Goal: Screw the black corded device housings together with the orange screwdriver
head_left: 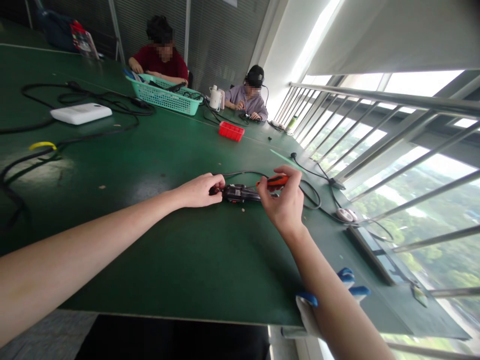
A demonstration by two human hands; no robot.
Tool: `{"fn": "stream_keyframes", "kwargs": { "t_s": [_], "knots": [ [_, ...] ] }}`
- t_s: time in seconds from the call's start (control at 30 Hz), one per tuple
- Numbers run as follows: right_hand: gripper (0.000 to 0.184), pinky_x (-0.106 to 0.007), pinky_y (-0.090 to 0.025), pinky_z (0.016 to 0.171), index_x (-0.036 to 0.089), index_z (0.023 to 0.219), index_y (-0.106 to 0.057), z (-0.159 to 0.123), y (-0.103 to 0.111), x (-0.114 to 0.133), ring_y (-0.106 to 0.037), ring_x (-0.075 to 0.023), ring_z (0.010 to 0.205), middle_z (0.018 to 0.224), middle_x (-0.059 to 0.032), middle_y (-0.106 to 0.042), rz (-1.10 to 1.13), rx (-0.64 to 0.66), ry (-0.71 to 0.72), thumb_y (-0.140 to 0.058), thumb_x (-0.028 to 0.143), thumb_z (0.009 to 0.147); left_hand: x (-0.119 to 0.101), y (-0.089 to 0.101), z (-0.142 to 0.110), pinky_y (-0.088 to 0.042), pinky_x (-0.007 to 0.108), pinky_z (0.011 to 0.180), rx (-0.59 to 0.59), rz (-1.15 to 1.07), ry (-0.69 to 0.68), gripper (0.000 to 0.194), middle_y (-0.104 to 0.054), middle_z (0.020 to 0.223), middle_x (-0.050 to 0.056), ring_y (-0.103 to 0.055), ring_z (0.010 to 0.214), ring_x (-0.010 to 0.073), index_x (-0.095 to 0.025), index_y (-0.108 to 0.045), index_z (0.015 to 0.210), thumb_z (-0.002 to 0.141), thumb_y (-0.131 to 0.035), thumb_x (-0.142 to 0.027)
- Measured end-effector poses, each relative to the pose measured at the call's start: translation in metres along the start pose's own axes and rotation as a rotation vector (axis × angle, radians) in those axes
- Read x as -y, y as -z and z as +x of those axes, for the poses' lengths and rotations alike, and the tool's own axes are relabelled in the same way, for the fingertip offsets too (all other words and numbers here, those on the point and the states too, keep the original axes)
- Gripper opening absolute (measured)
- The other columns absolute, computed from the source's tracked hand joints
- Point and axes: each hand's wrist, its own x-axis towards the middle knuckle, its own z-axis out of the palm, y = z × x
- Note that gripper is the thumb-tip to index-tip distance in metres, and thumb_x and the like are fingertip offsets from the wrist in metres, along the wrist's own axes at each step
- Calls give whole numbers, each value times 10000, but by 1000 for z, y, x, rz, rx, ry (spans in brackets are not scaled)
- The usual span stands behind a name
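Observation:
A long black device with ribbed, slotted parts and small orange marks lies on the green table, and a dark cord loops behind it. At its left end my left hand is closed, thumb and fingers pinching that end. My right hand is closed around a screwdriver with an orange and black handle, held just above the device's right end. The shaft points left over the device; where its tip rests, I cannot tell. My fingers hide both ends of the device.
A red tray and a turquoise basket of cables stand further back. A white box lies among cords at left. Blue-and-white gloves lie under my right forearm. Two people sit across, and a metal railing borders the right side.

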Motion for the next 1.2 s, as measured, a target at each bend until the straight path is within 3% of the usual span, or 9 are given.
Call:
{"fn": "stream_keyframes", "kwargs": {
  "t_s": [0.17,0.33,0.43,0.6,0.7,0.87,1.0,1.2],
  "knots": [
    [452,-323,-556,699,209,1235,-391,2,3,5,-667,-175,755,920,-18,-669,86,48,47,-624,295,858,0,0,0,-467,330,804,-1,13,3,208,-596,955,47,-604,902,223,-237,-587,1023,858,-583,-364],
    [306,-278,-510,574,238,1140,-452,0,6,9,-623,-148,602,773,38,-618,68,4,-40,-611,364,911,1,0,0,-471,335,809,4,12,9,211,-601,973,53,-601,921,227,-241,-581,1030,856,-588,-359],
    [297,-281,-543,610,243,1126,-449,-3,4,12,-660,-154,678,870,1,-647,153,7,27,-615,384,924,2,-1,1,-471,335,818,-3,17,-8,201,-602,959,49,-599,918,227,-242,-580,1025,852,-591,-343],
    [293,-286,-557,623,233,1147,-444,-11,-7,19,-691,-167,707,899,-17,-666,138,136,93,-593,404,961,2,-2,1,-464,325,799,-20,24,-32,178,-599,931,40,-594,893,222,-241,-579,1011,854,-585,-325],
    [312,-300,-561,622,234,1160,-443,-14,-11,21,-690,-182,701,854,-8,-665,100,132,87,-594,418,959,1,-1,2,-458,321,785,-16,17,-33,176,-602,924,39,-592,893,224,-237,-574,1001,849,-588,-325],
    [353,-315,-582,735,229,1206,-457,-12,-7,23,-710,-191,830,1007,-51,-706,117,134,177,-625,333,914,2,-1,2,-456,317,767,-14,14,-29,197,-601,925,38,-591,888,226,-241,-576,1020,854,-594,-346],
    [228,-280,-552,715,241,1097,-538,-8,-2,23,-678,-161,711,853,-9,-698,16,85,175,-628,372,934,3,-1,2,-456,318,779,-6,13,-22,192,-602,932,41,-595,902,227,-241,-574,1018,854,-593,-337],
    [269,-295,-552,741,232,1140,-511,-6,-1,18,-698,-173,804,992,-30,-700,70,109,182,-616,359,927,1,0,1,-461,324,795,-4,31,-16,188,-584,932,43,-593,884,222,-236,-575,1022,865,-578,-339]
  ]
}}
